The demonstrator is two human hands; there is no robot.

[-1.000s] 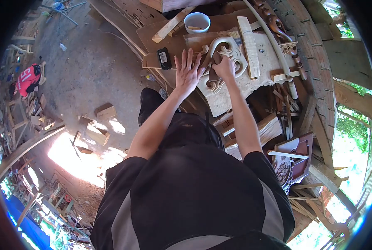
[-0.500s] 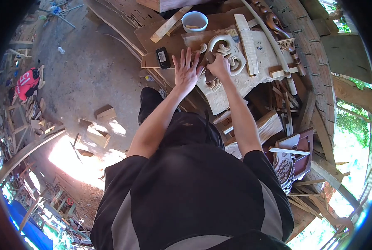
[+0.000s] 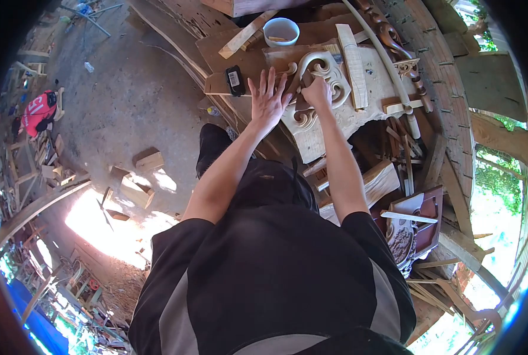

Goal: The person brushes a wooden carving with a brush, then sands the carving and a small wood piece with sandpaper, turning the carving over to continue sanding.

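Observation:
A pale carved wooden piece (image 3: 340, 83) with scrolled curves lies on the cluttered workbench (image 3: 320, 141). My left hand (image 3: 268, 100) rests with its fingers spread at the left side of the carving. My right hand (image 3: 317, 93) is closed over the carving's middle, on something brown that is mostly covered by the fingers and too small to make out. Just left of my left hand is a black object with a white label (image 3: 235, 80). A white bowl (image 3: 281, 32) holding a small wooden bit stands beyond the hands.
A wood block (image 3: 351, 66) and a long curved pole (image 3: 388, 65) lie right of the carving. Another person in a red shirt (image 3: 38, 113) is low at the far left. Wood offcuts (image 3: 137, 190) lie on the floor, and a carved panel (image 3: 403, 236) leans at the lower right.
My right hand has shifted slightly right across the carving. My left hand stays spread beside it. The whole view has shifted a little.

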